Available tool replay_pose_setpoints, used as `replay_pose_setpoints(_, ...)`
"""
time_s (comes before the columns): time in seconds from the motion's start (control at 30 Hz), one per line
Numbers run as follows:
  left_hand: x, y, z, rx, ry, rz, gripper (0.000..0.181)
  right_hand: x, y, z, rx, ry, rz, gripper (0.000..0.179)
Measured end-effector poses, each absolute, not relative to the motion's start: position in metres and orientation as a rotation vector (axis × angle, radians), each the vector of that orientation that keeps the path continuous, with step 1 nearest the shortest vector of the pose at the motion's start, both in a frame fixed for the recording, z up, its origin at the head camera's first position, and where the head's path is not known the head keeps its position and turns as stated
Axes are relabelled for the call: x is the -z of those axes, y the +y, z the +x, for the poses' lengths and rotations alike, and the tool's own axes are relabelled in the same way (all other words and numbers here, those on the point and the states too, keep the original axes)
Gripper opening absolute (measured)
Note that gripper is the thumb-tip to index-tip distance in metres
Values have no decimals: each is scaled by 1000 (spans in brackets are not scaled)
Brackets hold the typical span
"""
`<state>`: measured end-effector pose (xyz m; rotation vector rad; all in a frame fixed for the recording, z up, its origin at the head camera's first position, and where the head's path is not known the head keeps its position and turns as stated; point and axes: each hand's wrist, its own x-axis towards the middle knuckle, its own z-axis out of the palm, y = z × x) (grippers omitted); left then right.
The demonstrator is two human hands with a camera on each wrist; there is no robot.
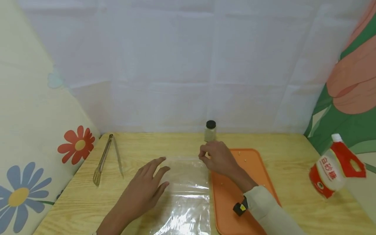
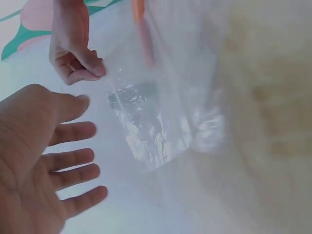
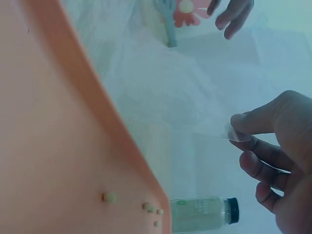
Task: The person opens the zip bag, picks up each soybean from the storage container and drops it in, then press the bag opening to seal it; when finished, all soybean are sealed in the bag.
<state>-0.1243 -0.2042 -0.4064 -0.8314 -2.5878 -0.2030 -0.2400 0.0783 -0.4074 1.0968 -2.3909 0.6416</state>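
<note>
A clear plastic bag (image 1: 185, 202) hangs from my right hand (image 1: 218, 158), which pinches one of its corners between thumb and forefinger. The right wrist view shows that pinch on the bag (image 3: 239, 135) closely. My left hand (image 1: 147, 184) is beside the bag's left edge, fingers spread and holding nothing. In the left wrist view the left palm (image 2: 29, 161) faces the bag (image 2: 151, 122) across a gap. Below my right forearm lies an orange tray (image 1: 235, 202) with several small pale round pieces (image 3: 109, 197) on it.
A small glass jar with a black lid (image 1: 210, 130) stands behind the right hand. Metal tongs (image 1: 102, 160) lie at the left of the wooden table (image 1: 141, 143). A red and white sugar pouch (image 1: 332, 168) stands at the far right. Fabric walls enclose the table.
</note>
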Motion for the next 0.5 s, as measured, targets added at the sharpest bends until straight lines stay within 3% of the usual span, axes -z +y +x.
replay_pose_setpoints(0.2,398,-185,-138,298,-2493,-847,41,398,88,-217,-781,-2425,1040,8)
replay_pose_setpoints(0.5,398,-167,-155,417,-2364,-870,32,385,92,-191,-922,-2323,1052,16)
